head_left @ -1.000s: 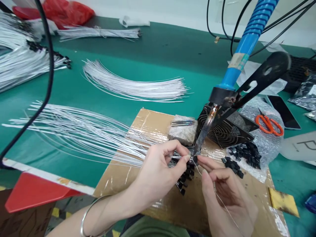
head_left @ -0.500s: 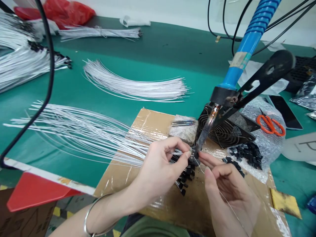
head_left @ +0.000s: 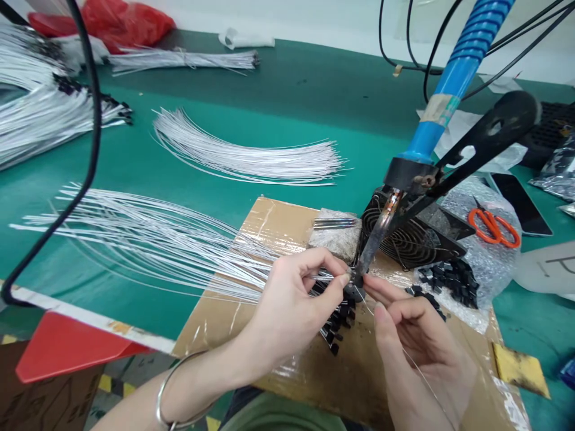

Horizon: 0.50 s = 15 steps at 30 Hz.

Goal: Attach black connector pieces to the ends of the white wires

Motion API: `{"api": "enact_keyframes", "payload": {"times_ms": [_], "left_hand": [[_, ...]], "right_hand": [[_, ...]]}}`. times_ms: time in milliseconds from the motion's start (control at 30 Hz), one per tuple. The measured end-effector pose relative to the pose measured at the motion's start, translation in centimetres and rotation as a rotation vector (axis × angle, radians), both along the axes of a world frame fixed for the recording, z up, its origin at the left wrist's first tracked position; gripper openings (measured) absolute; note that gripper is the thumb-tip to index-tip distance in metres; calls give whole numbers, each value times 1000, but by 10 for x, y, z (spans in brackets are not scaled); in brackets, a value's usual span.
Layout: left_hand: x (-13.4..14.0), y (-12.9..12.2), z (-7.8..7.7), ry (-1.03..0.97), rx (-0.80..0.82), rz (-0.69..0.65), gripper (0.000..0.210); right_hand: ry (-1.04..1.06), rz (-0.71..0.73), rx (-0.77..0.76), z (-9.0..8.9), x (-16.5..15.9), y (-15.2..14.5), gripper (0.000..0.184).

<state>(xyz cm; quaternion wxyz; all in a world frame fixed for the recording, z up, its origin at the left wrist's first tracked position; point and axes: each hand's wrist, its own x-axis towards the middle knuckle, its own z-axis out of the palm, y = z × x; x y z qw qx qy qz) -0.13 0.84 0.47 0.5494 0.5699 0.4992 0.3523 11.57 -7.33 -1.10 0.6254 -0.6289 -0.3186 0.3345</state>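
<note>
My left hand (head_left: 287,311) pinches a thin white wire (head_left: 233,272) with a small black part at its end, held against the tip of a fixed soldering iron (head_left: 380,230) with a blue handle. My right hand (head_left: 417,347) pinches a fine solder wire (head_left: 422,374) and brings its end to the same tip. Below the hands lies a cluster of finished black-tipped wires (head_left: 336,326) on a taped cardboard pad (head_left: 265,230).
Fans of white wires (head_left: 242,158) lie across the green table (head_left: 287,102), with more bundles far left. A small black fan (head_left: 404,239), loose black parts (head_left: 447,278) on bubble wrap, orange scissors (head_left: 494,227), a phone (head_left: 516,203) and a black cable (head_left: 92,149) surround the pad.
Both hands have crept slightly up and right, closing on the iron's tip; the solder wire end now touches the joint.
</note>
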Motion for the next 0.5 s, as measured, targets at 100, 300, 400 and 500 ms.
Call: {"api": "enact_keyframes", "payload": {"times_ms": [100, 300, 400, 500], "left_hand": [[0, 0, 0, -4, -4, 2, 11], [-1, -1, 1, 0, -2, 2, 11], [-1, -1, 0, 16, -12, 2, 11], [-1, -1, 0, 21, -13, 0, 11]], "right_hand": [[-3, 0, 10, 0, 0, 0, 23], [-54, -5, -16, 0, 1, 1, 24], [-67, -5, -30, -1, 2, 1, 25], [-49, 4, -29, -4, 3, 0, 26]]}}
